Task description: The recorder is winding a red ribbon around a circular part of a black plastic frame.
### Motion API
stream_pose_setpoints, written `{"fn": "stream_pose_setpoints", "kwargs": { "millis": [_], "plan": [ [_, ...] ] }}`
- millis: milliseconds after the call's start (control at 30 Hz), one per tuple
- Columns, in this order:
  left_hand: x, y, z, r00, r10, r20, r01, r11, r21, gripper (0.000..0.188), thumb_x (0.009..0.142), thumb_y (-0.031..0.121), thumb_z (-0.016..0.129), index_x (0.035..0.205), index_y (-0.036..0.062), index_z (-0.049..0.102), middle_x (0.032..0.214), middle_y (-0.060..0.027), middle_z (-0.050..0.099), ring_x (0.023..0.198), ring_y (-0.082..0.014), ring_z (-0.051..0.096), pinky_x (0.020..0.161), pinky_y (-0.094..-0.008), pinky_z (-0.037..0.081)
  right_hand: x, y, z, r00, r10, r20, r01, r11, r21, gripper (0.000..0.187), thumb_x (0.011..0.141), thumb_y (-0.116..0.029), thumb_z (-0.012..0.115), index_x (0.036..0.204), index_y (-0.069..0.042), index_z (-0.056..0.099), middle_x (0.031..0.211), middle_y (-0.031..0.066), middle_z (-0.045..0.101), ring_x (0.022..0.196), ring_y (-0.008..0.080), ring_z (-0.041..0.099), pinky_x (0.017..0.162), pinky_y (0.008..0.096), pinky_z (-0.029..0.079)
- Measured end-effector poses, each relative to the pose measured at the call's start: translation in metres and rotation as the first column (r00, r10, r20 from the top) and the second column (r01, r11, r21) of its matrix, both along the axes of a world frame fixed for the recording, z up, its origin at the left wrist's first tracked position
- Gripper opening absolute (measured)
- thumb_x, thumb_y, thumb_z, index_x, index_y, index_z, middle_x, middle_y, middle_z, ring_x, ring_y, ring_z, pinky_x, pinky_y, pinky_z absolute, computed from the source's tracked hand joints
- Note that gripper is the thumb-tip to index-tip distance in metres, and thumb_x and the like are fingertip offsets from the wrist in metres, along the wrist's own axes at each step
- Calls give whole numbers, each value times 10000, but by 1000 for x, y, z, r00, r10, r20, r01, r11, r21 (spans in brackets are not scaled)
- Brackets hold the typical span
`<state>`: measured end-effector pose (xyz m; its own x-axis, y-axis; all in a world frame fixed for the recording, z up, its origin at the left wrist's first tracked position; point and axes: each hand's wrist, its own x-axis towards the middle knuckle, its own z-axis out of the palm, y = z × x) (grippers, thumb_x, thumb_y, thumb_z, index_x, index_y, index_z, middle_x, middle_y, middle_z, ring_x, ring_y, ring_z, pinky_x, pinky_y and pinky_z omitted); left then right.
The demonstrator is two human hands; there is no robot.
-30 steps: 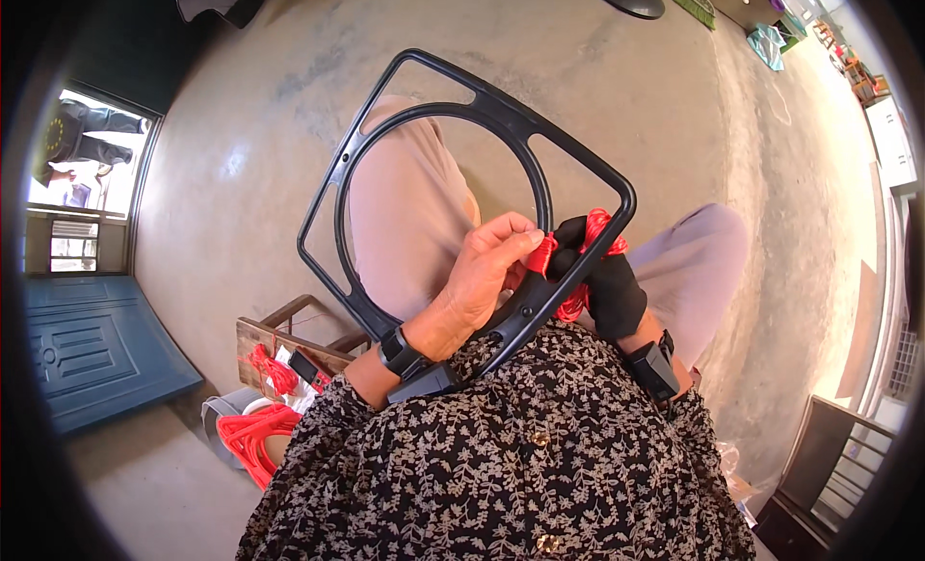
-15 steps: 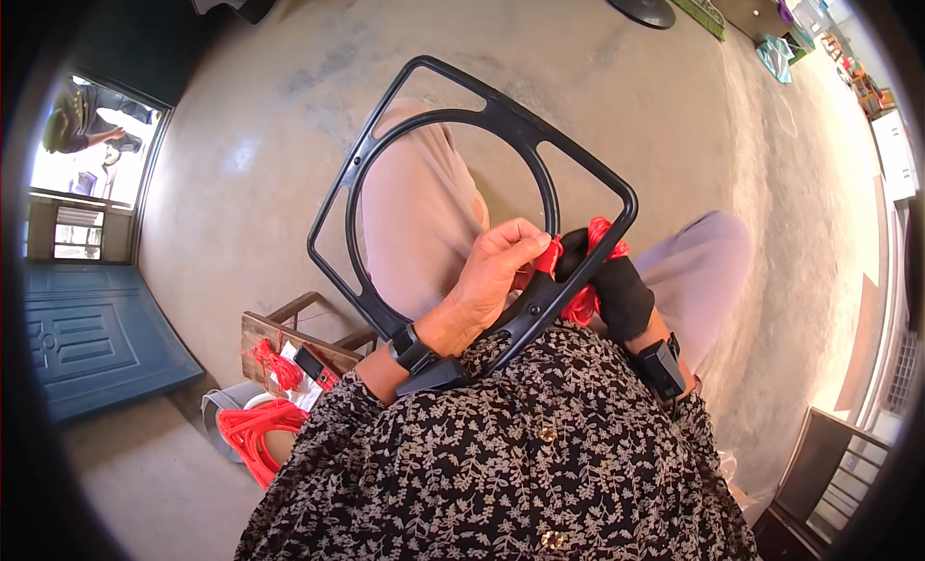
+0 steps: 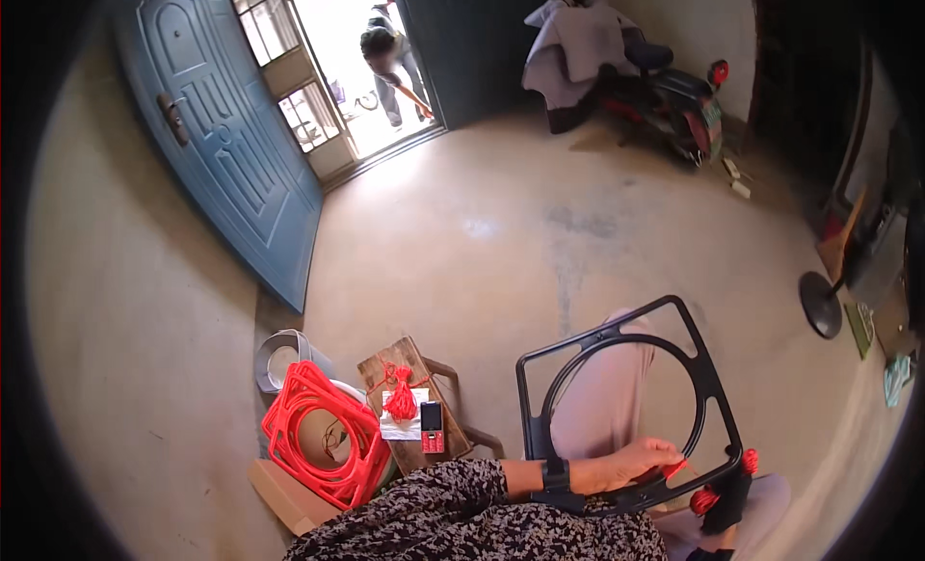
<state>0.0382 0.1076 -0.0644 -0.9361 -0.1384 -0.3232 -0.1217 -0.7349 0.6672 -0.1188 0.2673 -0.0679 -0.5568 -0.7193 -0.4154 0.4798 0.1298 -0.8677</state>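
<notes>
A black frame with a round opening stands tilted over my lap at the lower right. My left hand, bare and with a dark band at its wrist, reaches across the frame's lower part. Its thumb and fingers pinch a piece of red cord at the frame's lower right side. My right hand, in a black glove, is closed behind that corner around a bundle of red cord. The bundle shows at both ends of the fist. The frame's bar partly hides the glove.
Left of me a wooden stool carries a red cord hank, white paper and a red phone. Beside it red frames lean on a grey bucket. A blue door, a person and a covered scooter are farther off.
The view has swung left and up, so the doorway, stool and scooter show more fully. My hands and the black frame now appear lower right. My left hand still pinches the red cord.
</notes>
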Motion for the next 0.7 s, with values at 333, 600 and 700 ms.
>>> {"fn": "stream_pose_setpoints", "kwargs": {
  "millis": [333,600,700],
  "plan": [
    [3,-15,20,999,50,11,-49,997,-57,214,903,300,601,828,102,628,653,71,534,518,-5,400,444,-172,250,-6,-35,-2,982,162,-97,-168,984,-57,306,927,-223,506,1187,-72,564,682,-42,436,533,59,397,454,197,321],
    [12,-21,44,1000,10,0,-9,972,-236,242,931,272,552,779,87,584,650,55,551,505,-21,418,438,-175,290,-5,-27,-13,976,188,-112,-195,979,-57,306,934,-218,490,1195,-72,561,677,-47,425,542,56,393,460,195,318],
    [17,-20,36,998,-60,-2,58,963,-263,256,924,273,560,775,66,585,666,8,585,566,-42,470,483,-193,332,-8,-23,-17,975,190,-112,-196,979,-51,307,937,-216,484,1197,-72,559,675,-49,420,545,55,391,463,194,318]
  ]
}}
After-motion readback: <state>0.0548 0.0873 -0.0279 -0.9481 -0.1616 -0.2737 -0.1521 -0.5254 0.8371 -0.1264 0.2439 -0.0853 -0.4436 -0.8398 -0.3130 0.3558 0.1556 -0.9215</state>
